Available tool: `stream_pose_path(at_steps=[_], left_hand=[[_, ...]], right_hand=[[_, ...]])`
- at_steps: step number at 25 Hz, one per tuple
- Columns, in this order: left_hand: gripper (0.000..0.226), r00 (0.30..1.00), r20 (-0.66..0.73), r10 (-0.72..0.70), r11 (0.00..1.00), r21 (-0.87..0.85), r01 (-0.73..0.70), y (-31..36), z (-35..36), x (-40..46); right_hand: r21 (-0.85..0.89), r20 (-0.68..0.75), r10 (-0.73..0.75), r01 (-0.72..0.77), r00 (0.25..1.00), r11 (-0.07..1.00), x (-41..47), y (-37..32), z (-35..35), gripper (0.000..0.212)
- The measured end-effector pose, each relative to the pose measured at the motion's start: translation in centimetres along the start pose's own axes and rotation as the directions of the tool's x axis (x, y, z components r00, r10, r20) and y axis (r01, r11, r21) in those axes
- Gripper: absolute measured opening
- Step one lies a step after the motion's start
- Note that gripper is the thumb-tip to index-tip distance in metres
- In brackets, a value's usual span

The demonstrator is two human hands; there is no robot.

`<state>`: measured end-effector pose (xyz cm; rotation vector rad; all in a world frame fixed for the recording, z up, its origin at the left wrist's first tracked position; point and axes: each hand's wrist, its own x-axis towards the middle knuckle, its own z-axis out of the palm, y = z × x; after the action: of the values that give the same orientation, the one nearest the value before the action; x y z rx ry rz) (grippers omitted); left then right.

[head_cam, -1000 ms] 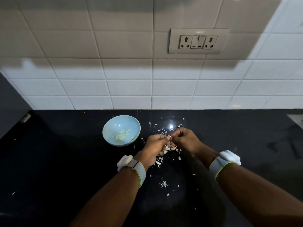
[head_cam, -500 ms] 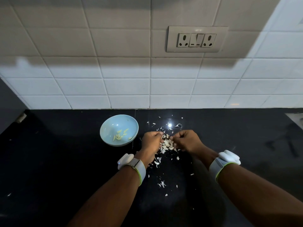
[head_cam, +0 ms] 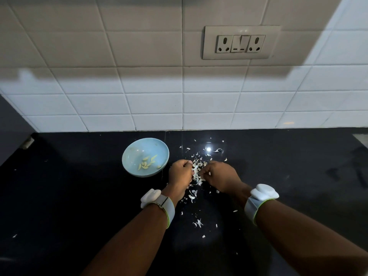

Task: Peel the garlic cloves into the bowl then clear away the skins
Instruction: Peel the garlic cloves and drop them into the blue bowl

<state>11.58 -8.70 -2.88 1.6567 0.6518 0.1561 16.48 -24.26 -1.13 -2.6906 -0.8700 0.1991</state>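
A light blue bowl [head_cam: 145, 156] sits on the black counter [head_cam: 79, 196] and holds several peeled garlic cloves [head_cam: 148, 163]. Just right of it is a heap of white garlic skins [head_cam: 197, 170]. My left hand [head_cam: 180, 175] is at the heap's left side and my right hand [head_cam: 219, 176] at its right side. Both have their fingers curled in against the skins. What lies inside the curled fingers is hidden. More skin flakes [head_cam: 198, 223] are scattered towards me and behind the heap.
A white tiled wall [head_cam: 179, 104] with a socket panel [head_cam: 241, 42] rises right behind the counter. A dark cabinet side [head_cam: 12, 128] stands at the far left. Both wrists carry white bands.
My hands, joined above the counter a second ago, have parted and dropped to either side of the skin heap. The heap between them shows more plainly. The bowl has not moved.
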Motion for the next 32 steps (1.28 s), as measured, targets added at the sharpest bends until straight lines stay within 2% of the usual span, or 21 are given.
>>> stream_pose_path(at_steps=[3, 5, 9, 16, 19, 22, 24, 26, 27, 28, 30, 32], left_hand=[[0.020, 1.000, 0.004, -0.009, 1.000, 0.010, 0.009, -0.1, -0.2, -0.1], [0.020, 1.000, 0.017, -0.016, 1.000, 0.021, 0.016, -0.2, -0.4, -0.2], [0.021, 0.999, 0.033, -0.034, 0.999, 0.016, 0.034, 0.0, -0.3, -0.3], [0.019, 0.997, 0.063, -0.051, 0.999, -0.017, 0.052, 0.4, -0.2, -1.1], [0.019, 0.995, 0.075, -0.061, 0.998, -0.015, 0.062, 0.3, -0.2, -1.2], [0.019, 0.995, 0.080, -0.062, 0.998, -0.024, 0.064, 0.4, -0.2, -1.3], [0.018, 0.995, 0.083, -0.056, 0.998, -0.023, 0.058, 0.6, -0.1, -1.5], [0.019, 0.995, 0.087, -0.054, 0.998, -0.023, 0.057, 0.8, 0.0, -1.6], [0.020, 0.993, 0.097, -0.063, 0.997, -0.028, 0.066, 0.9, 0.1, -1.6], [0.020, 0.990, 0.117, -0.080, 0.996, -0.040, 0.085, 1.0, 0.2, -1.6], [0.021, 0.976, 0.175, -0.129, 0.985, -0.090, 0.146, 1.4, 0.5, -1.8], [0.020, 0.962, 0.223, -0.157, 0.967, -0.161, 0.196, 1.7, 0.8, -1.9]], right_hand=[[-0.166, 0.010, -0.077, 0.078, 0.997, 0.983, 0.3, -0.3, 0.6, 0.024], [-0.218, 0.042, -0.075, 0.082, 0.996, 0.972, 0.6, -0.5, 0.9, 0.026], [-0.157, 0.102, 0.057, -0.040, 0.993, 0.987, 1.1, -0.8, 0.8, 0.024], [-0.110, 0.116, 0.069, -0.056, 0.991, 0.992, 0.8, -0.5, 1.3, 0.015], [-0.076, 0.137, -0.002, 0.013, 0.991, 0.997, 0.5, 0.1, 1.1, 0.016], [-0.203, 0.170, -0.144, 0.178, 0.975, 0.963, 0.0, 0.6, 1.1, 0.020], [-0.218, 0.120, -0.172, 0.195, 0.978, 0.956, -0.2, 0.8, 1.0, 0.019], [-0.061, -0.019, -0.105, 0.104, 0.994, 0.993, -0.4, 0.7, 0.9, 0.014], [0.100, -0.073, -0.034, 0.041, 0.997, 0.994, -0.3, 0.7, 0.8, 0.011], [0.304, -0.086, 0.042, -0.013, 0.995, 0.953, -0.2, 0.5, 0.6, 0.009], [0.673, -0.021, 0.147, -0.095, 0.989, 0.734, 0.1, 0.0, 0.0, 0.011], [0.842, 0.031, 0.177, -0.121, 0.984, 0.526, -0.1, -0.6, -1.0, 0.013]])
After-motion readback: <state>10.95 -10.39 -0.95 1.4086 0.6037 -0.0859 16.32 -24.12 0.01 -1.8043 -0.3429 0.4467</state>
